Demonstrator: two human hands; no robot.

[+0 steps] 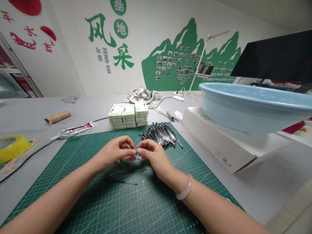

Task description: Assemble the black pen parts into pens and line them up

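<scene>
My left hand (119,150) and my right hand (150,153) meet over the green cutting mat (102,201), fingertips pinched together on a small clear part that I cannot make out. Thin dark pen pieces (122,180) lie on the mat just below my hands. A heap of black pens (159,133) sits on the mat just beyond my right hand. A pale bangle is on my right wrist.
Stacked white-and-green small boxes (128,115) stand behind the mat. A glue tube (76,129), a cardboard roll (58,117) and yellow tape (12,146) lie to the left. A light-blue basin (253,105) rests on a white box (219,143) at right. Cloth and cables lie farther back.
</scene>
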